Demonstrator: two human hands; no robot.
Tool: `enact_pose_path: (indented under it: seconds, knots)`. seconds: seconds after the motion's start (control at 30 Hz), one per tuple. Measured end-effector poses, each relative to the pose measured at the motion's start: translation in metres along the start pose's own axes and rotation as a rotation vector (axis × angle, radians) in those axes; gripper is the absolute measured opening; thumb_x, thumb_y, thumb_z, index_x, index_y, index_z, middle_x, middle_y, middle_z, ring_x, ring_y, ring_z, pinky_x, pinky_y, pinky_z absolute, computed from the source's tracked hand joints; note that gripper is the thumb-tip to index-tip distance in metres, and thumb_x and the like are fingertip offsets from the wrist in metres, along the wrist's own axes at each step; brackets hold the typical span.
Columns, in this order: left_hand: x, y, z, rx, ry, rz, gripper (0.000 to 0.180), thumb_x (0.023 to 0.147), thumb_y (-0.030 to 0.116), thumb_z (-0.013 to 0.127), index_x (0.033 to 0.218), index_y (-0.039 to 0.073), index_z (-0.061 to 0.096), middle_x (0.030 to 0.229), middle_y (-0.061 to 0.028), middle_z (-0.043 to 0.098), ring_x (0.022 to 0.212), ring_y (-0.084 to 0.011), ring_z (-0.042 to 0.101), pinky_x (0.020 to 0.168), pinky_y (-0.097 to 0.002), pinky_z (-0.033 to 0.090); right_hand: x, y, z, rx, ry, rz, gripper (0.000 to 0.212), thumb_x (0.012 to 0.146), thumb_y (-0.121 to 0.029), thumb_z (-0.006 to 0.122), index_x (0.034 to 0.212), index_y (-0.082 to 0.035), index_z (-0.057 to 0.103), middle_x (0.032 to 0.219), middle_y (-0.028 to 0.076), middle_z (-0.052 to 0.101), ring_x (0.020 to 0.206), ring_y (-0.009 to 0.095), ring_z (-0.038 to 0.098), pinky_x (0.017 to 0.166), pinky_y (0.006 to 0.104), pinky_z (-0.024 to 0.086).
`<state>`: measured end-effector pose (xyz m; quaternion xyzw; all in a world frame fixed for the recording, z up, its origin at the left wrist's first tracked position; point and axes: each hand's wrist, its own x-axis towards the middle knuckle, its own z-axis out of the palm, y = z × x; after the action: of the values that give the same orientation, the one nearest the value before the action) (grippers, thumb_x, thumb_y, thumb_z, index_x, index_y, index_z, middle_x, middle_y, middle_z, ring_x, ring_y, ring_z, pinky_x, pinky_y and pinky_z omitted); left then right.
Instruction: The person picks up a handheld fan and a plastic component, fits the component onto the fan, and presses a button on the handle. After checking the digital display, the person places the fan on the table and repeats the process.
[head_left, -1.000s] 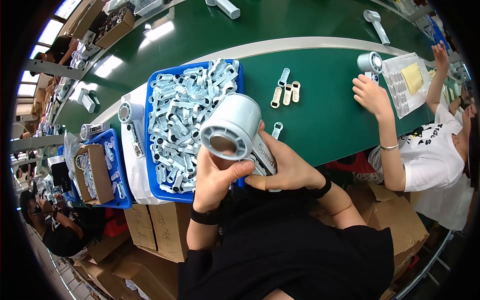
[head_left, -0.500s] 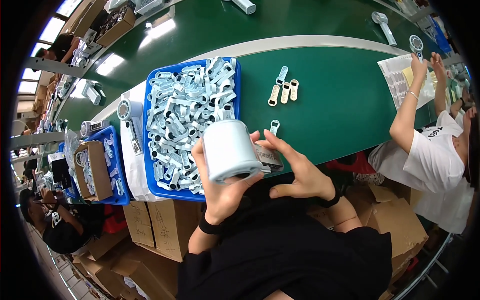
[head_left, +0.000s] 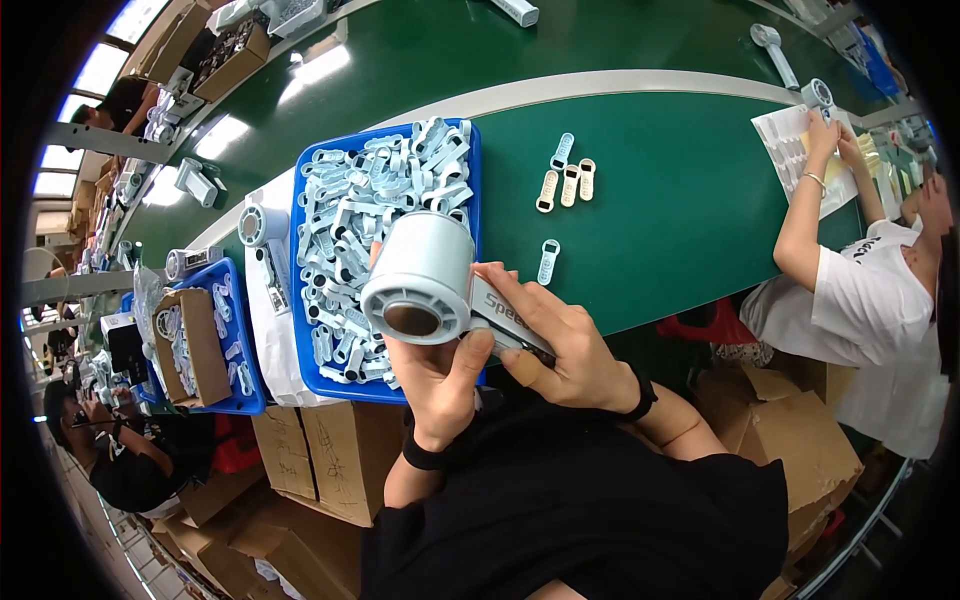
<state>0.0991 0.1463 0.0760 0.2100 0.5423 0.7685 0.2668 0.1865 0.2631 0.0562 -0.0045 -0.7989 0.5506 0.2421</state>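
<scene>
A pale blue handheld fan [head_left: 428, 250] is raised in front of my body, its round grille end tilted down toward me. My left hand [head_left: 437, 388] is closed around the underside of the fan's round head, with the thumb near the neck. Wrapped over the fan's handle is my right hand [head_left: 568, 345], fingers along the top and thumb below. Part of the handle is hidden behind these fingers. Just beyond the fan lies a blue tray [head_left: 476, 165] heaped with small pale blue panel pieces [head_left: 345, 205] with dark windows.
On the green table [head_left: 660, 200], several loose panels [head_left: 570, 185] lie right of the tray. Another fan [head_left: 262, 228] rests on white sheeting at left. A cardboard box [head_left: 190, 345] stands in a second blue tray. At right, a co-worker in a white shirt [head_left: 850, 280] holds a fan.
The fan has turned and shifted left, so its grille end now faces me more. My right hand has moved from open beside the handle to closed around it.
</scene>
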Motion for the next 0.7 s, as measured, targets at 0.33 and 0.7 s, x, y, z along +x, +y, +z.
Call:
enact_pose_path:
  seconds: [0.33, 0.7]
  knots:
    - [0.009, 0.019, -0.04, 0.344, -0.021, -0.065, 0.071, 0.079, 0.004, 0.061, 0.138, 0.005, 0.021, 0.123, -0.0165, 0.044, 0.111, -0.0244, 0.048, 0.094, -0.0371, 0.038, 0.001, -0.001, -0.015, 0.642, 0.017, 0.539, 0.069, 0.087, -0.027, 0.057, 0.139, 0.001, 0.021, 0.122, 0.014, 0.047, 0.104, 0.015, 0.052, 0.082, 0.0255, 0.044]
    - [0.007, 0.008, -0.08, 1.382, -0.046, 0.047, 0.049, 0.066, 0.004, 0.072, 0.111, 0.004, 0.054, 0.098, -0.0103, 0.055, 0.098, -0.0267, 0.05, 0.084, -0.0334, 0.041, 0.001, 0.034, -0.05, 0.403, 0.319, 0.537, 0.061, 0.078, -0.009, 0.062, 0.13, 0.005, 0.034, 0.113, 0.012, 0.053, 0.08, 0.015, 0.06, 0.066, 0.0252, 0.048]
